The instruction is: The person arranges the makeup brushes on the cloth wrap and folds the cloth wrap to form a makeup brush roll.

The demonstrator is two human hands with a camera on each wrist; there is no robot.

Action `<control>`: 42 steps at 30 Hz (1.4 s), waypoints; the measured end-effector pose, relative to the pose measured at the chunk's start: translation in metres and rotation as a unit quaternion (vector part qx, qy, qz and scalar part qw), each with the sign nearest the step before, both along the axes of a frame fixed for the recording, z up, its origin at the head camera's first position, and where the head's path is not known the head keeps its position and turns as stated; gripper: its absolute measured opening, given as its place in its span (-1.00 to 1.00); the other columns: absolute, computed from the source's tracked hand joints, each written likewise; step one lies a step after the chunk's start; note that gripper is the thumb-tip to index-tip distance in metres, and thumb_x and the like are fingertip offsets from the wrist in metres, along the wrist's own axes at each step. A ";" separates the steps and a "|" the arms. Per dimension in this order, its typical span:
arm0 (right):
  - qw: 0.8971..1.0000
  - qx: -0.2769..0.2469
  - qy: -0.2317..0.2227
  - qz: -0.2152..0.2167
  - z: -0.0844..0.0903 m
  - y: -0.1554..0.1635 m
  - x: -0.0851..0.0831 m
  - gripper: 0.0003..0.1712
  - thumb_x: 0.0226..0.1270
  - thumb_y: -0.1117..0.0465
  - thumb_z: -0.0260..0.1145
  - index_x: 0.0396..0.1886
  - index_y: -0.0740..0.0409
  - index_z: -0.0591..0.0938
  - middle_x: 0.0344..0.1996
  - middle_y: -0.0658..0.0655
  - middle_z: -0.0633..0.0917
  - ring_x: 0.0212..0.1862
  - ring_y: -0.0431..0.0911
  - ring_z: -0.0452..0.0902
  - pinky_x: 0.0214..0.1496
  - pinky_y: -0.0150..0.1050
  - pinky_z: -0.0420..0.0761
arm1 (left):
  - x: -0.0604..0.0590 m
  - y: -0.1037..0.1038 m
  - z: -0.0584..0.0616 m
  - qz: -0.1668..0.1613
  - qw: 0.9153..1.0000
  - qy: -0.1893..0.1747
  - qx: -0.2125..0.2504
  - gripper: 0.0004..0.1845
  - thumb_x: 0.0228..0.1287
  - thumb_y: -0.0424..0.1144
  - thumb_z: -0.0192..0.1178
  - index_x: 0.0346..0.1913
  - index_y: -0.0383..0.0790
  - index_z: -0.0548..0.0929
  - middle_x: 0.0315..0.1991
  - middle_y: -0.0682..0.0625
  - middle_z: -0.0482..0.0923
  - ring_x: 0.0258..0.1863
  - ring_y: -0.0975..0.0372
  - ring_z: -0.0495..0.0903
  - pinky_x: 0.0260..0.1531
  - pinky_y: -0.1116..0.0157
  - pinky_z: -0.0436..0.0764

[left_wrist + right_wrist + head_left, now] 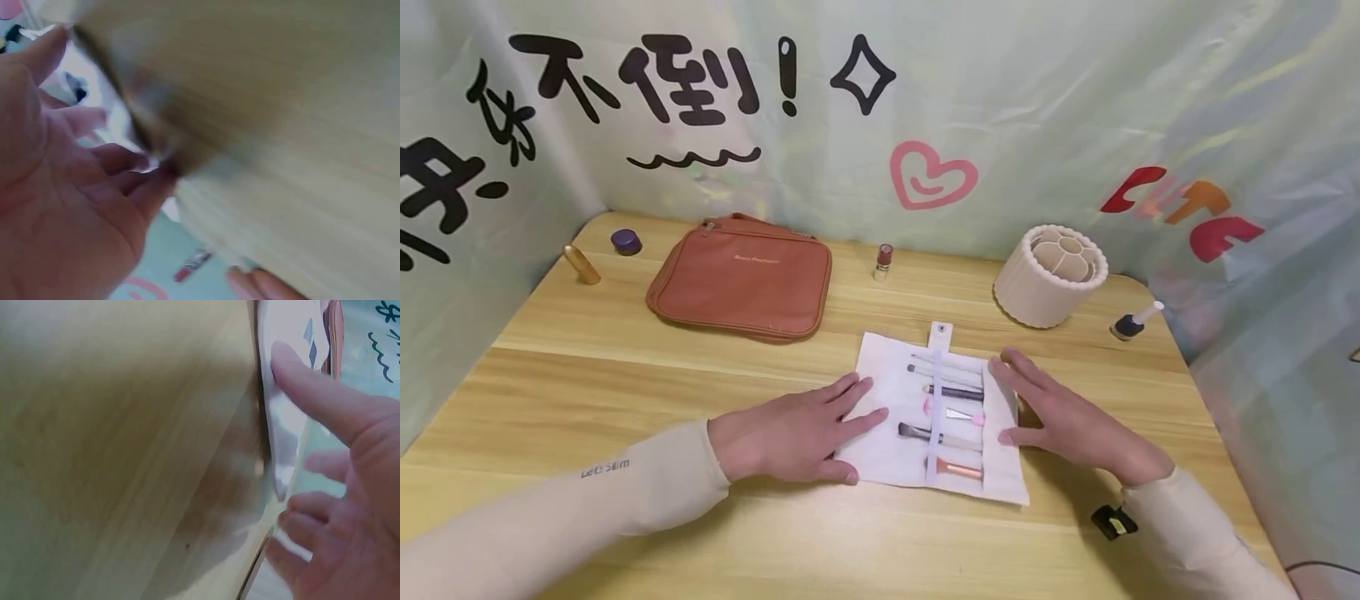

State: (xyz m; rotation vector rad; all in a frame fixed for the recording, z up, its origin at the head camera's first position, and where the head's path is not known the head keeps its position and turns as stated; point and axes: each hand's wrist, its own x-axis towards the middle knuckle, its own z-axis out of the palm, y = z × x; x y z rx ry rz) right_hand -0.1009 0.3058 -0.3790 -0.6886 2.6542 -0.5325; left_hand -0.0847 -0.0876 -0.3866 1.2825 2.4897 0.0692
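A white fabric brush roll (886,454) lies unrolled on the wooden table in the head view, its snap tab (941,335) pointing away from me. Several makeup brushes sit under its lilac band, among them a black-handled brush (961,392) and a copper-handled brush (961,470). My left hand (805,433) rests on the left edge of the roll, fingers spread over the cloth. On the opposite edge, my right hand (1071,421) touches the roll with thumb and fingertips. The right wrist view shows the right thumb (319,394) lying straight along the white cloth.
Behind the roll stand a reddish-brown cosmetic bag (745,287), a lipstick (883,262) and a cream scalloped holder (1037,287). A gold tube (582,265) and a purple jar (626,242) are at the far left. Near the right edge leans a white-capped dark bottle (1131,325).
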 end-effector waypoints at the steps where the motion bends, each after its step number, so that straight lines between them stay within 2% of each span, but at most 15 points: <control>1: 1.000 -0.001 0.004 0.004 0.000 0.000 -0.001 0.13 0.45 -0.11 0.51 0.79 0.13 0.14 0.77 0.41 -0.02 0.72 0.44 0.01 0.59 0.46 0.28 | 0.003 0.001 0.003 0.004 1.000 0.000 -0.005 -0.17 0.64 0.29 0.10 0.76 -0.02 0.21 0.76 -0.33 0.03 0.76 -0.15 0.08 0.71 0.07 0.22; 4: 1.000 0.001 0.017 0.022 0.002 0.001 0.000 0.03 0.54 -0.03 0.46 0.79 0.12 0.15 0.77 0.38 0.02 0.71 0.40 0.08 0.57 0.39 0.36 | 0.006 0.003 0.011 0.027 0.999 -0.027 -0.010 -0.17 0.64 0.30 0.10 0.76 0.04 0.19 0.78 -0.26 0.01 0.77 -0.09 0.05 0.72 0.04 0.20; 6: 0.999 0.001 0.017 0.035 0.003 0.001 0.003 0.04 0.55 -0.08 0.45 0.80 0.10 0.14 0.78 0.34 0.01 0.72 0.36 0.10 0.58 0.31 0.39 | 0.003 0.004 0.012 0.038 0.999 -0.039 0.000 -0.15 0.64 0.30 0.09 0.77 0.01 0.16 0.79 -0.23 -0.05 0.79 -0.07 -0.02 0.74 0.00 0.15; 8: 0.999 -0.001 0.006 0.044 0.003 0.002 0.005 0.10 0.51 -0.19 0.45 0.80 0.07 0.12 0.79 0.30 0.01 0.73 0.33 0.09 0.66 0.09 0.36 | -0.004 0.003 0.010 0.050 0.997 -0.054 0.015 -0.10 0.64 0.31 0.10 0.79 -0.04 0.10 0.81 -0.21 -0.14 0.81 -0.07 -0.13 0.76 -0.04 0.07; 10: 0.998 -0.014 -0.019 0.051 0.003 0.003 0.007 0.19 0.44 -0.28 0.47 0.81 0.08 0.10 0.80 0.27 -0.01 0.75 0.32 0.03 0.74 -0.25 0.16 | -0.011 0.003 0.005 0.047 0.997 -0.054 0.026 -0.04 0.61 0.33 0.12 0.79 -0.10 0.05 0.81 -0.22 -0.20 0.81 -0.09 -0.20 0.76 -0.06 0.02; 12: 0.997 -0.021 -0.046 0.053 0.000 0.004 0.008 0.31 0.33 -0.38 0.50 0.81 0.07 0.07 0.81 0.24 -0.04 0.77 0.32 -0.05 0.69 -0.52 -0.13 | -0.017 0.003 0.000 0.046 0.997 -0.060 0.030 0.03 0.57 0.36 0.16 0.80 -0.13 0.02 0.81 -0.23 -0.24 0.81 -0.10 -0.23 0.77 -0.07 -0.01; 14: 0.996 -0.024 -0.057 0.061 -0.001 0.004 0.008 0.40 0.25 -0.41 0.54 0.82 0.09 0.04 0.81 0.26 -0.06 0.77 0.34 -0.11 0.75 -0.42 -0.23 | -0.021 0.001 -0.004 0.046 0.996 -0.064 0.028 0.09 0.52 0.40 0.19 0.80 -0.14 -0.01 0.82 -0.23 -0.26 0.81 -0.10 -0.25 0.77 -0.07 -0.03; 16: 0.996 -0.021 -0.051 0.071 -0.003 0.004 0.007 0.49 0.13 -0.44 0.58 0.82 0.12 0.03 0.80 0.29 -0.06 0.77 0.36 -0.13 0.84 -0.06 -0.15 | -0.023 0.001 -0.005 0.047 0.996 -0.068 0.026 0.12 0.48 0.42 0.21 0.80 -0.12 -0.01 0.82 -0.21 -0.27 0.82 -0.09 -0.26 0.78 -0.06 -0.05; 19: 0.996 -0.004 -0.030 0.088 -0.004 0.006 0.008 0.60 0.01 -0.49 0.61 0.82 0.12 -0.02 0.79 0.32 -0.05 0.77 0.36 -0.12 0.66 0.51 0.00 | -0.024 0.000 -0.005 0.048 0.996 -0.068 0.022 0.16 0.44 0.47 0.22 0.81 -0.08 -0.03 0.82 -0.18 -0.29 0.82 -0.06 -0.28 0.78 -0.06 -0.07; 23: 0.995 0.011 -0.015 0.100 -0.006 0.009 0.008 0.69 -0.09 -0.52 0.64 0.83 0.11 -0.05 0.79 0.32 -0.04 0.77 0.34 -0.11 0.59 0.61 0.02 | -0.024 0.001 -0.006 0.049 0.996 -0.069 0.018 0.22 0.37 0.51 0.25 0.81 -0.06 -0.05 0.82 -0.17 -0.31 0.82 -0.05 -0.30 0.78 -0.06 -0.09; 31: 0.995 0.012 0.008 0.102 -0.009 0.010 0.014 0.64 -0.05 -0.55 0.60 0.83 0.05 -0.02 0.80 0.28 -0.03 0.79 0.28 -0.11 0.60 0.58 0.06 | -0.023 0.001 -0.007 0.050 0.996 -0.072 0.022 0.24 0.33 0.52 0.28 0.81 -0.05 -0.05 0.82 -0.17 -0.33 0.82 -0.05 -0.31 0.78 -0.07 -0.10; 37: 0.995 0.005 0.004 0.103 -0.009 0.009 0.031 0.53 0.05 -0.57 0.53 0.83 -0.04 0.03 0.81 0.25 -0.04 0.81 0.18 -0.15 0.61 0.53 0.07 | -0.018 0.001 -0.011 0.030 0.995 -0.091 0.025 0.32 0.17 0.61 0.33 0.81 0.16 -0.07 0.82 -0.11 -0.47 0.80 -0.09 -0.48 0.76 -0.19 -0.27; 39: 0.995 0.003 -0.001 0.102 -0.008 0.009 0.034 0.47 0.12 -0.57 0.50 0.83 -0.07 0.03 0.81 0.24 -0.07 0.81 0.17 -0.17 0.77 0.31 -0.06 | -0.016 0.001 -0.012 0.019 0.995 -0.089 0.026 0.32 0.14 0.62 0.35 0.81 0.21 -0.06 0.82 -0.11 -0.48 0.80 -0.10 -0.51 0.74 -0.24 -0.32; 41: 0.995 -0.006 -0.011 0.097 -0.005 0.010 0.036 0.38 0.22 -0.51 0.49 0.83 -0.11 0.05 0.81 0.24 -0.07 0.81 0.20 -0.17 0.84 -0.11 -0.24 | -0.015 0.001 -0.012 0.014 0.996 -0.083 0.031 0.31 0.14 0.61 0.36 0.81 0.23 -0.05 0.82 -0.12 -0.46 0.80 -0.11 -0.49 0.74 -0.25 -0.32; 42: 0.996 -0.012 -0.019 0.092 -0.003 0.010 0.036 0.33 0.26 -0.48 0.49 0.83 -0.13 0.07 0.81 0.23 -0.08 0.80 0.23 -0.17 0.80 -0.31 -0.32 | -0.015 0.001 -0.012 0.013 0.996 -0.081 0.033 0.30 0.15 0.60 0.36 0.81 0.24 -0.04 0.82 -0.12 -0.46 0.80 -0.11 -0.48 0.74 -0.25 -0.32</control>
